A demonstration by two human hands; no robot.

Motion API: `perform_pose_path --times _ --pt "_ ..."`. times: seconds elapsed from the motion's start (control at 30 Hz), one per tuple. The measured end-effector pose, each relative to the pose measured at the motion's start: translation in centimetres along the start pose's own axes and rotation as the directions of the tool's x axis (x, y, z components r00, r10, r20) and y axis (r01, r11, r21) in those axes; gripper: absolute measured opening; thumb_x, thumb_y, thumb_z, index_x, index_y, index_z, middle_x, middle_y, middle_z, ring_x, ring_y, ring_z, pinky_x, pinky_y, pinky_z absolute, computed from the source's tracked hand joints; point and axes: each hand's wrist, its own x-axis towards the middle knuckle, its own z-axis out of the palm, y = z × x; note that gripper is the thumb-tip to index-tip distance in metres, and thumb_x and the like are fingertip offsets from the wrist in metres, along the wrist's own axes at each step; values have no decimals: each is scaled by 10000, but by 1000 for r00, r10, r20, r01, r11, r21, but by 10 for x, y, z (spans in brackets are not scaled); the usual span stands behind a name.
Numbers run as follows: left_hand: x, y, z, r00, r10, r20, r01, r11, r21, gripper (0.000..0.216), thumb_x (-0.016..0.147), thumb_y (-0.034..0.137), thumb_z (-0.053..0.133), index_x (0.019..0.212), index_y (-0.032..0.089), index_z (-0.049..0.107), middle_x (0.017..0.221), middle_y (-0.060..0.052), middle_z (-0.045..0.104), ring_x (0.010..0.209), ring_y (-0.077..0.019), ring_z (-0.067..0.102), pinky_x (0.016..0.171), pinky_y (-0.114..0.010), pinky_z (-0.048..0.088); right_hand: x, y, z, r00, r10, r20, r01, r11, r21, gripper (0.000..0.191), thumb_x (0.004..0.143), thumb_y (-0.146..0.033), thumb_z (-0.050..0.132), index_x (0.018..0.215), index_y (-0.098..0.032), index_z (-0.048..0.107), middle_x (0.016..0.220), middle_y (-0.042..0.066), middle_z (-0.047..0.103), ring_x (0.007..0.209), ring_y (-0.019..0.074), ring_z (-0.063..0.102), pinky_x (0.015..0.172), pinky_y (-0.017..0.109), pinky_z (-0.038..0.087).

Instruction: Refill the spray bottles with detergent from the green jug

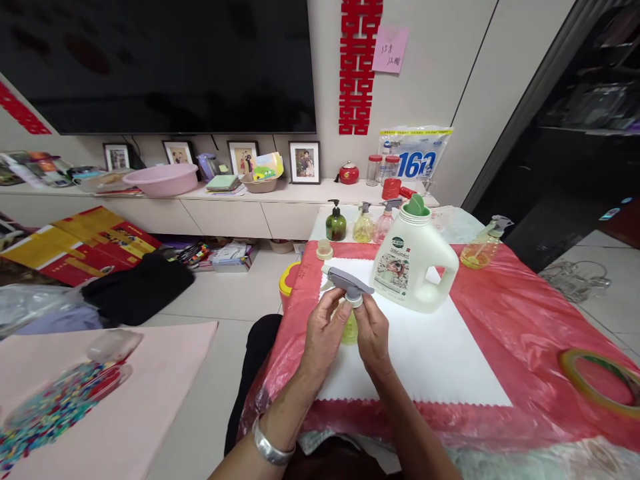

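My left hand [323, 333] and my right hand [374, 333] are both wrapped around a small yellow spray bottle [349, 328] over the white cloth [440, 360]. The bottle's grey trigger head [349, 283] sticks up above my fingers, with my right fingertips at its collar. A large white detergent jug [413, 267] with a green cap stands just behind my hands. A loose cream-coloured cap [325, 249] sits at the cloth's far left corner.
The table carries a red plastic cover [525, 320]. At its far edge stand a green pump bottle [335, 223], two small spray bottles [373, 225] and another yellow spray bottle [483, 248]. A tape roll [597, 381] lies at the right. A cabinet [225, 207] with photo frames runs behind.
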Motion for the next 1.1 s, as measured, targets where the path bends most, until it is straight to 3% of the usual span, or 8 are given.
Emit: perform_pose_path --times 0.17,0.27,0.57,0.83,1.1 --pt "0 -8 -2 997 21 -75 -16 998 65 409 864 474 714 1162 196 693 1227 -90 734 1179 -260 662 1054 -384 493 0 -3 -10 986 -15 166 2 997 81 452 1018 -516 487 1296 -190 631 1282 76 599 1196 206 570 1075 306 461" --pt "-1 -14 -3 994 30 -105 -20 996 93 424 867 498 703 1171 203 697 1230 -86 731 1196 -262 654 1081 -393 473 -2 -2 -14 979 -18 204 -10 991 135 521 999 -549 496 1356 -184 599 1319 94 577 1268 235 536 1143 351 426" --pt "0 -32 -3 990 110 -89 -104 993 64 435 895 537 669 1172 201 686 1218 -94 726 1188 -260 653 1082 -403 480 2 4 -7 986 57 156 -87 977 192 493 974 -542 562 1292 -170 619 1197 91 620 1094 196 610 1031 325 495" --pt "-1 -33 -2 995 85 -60 -89 994 -66 458 845 516 737 1179 216 650 1252 -94 705 1228 -266 636 1105 -414 464 7 -4 -12 986 43 159 -61 992 111 416 949 -495 598 1201 -174 675 1168 72 635 1076 189 606 1002 306 482" --pt "-5 -30 -3 996 22 -88 -37 985 -169 366 858 440 715 1141 211 678 1206 -76 710 1193 -252 632 1077 -391 462 -1 -1 -3 999 8 52 -11 998 67 359 949 -427 596 1203 -179 655 1170 73 637 1100 196 612 985 314 493"
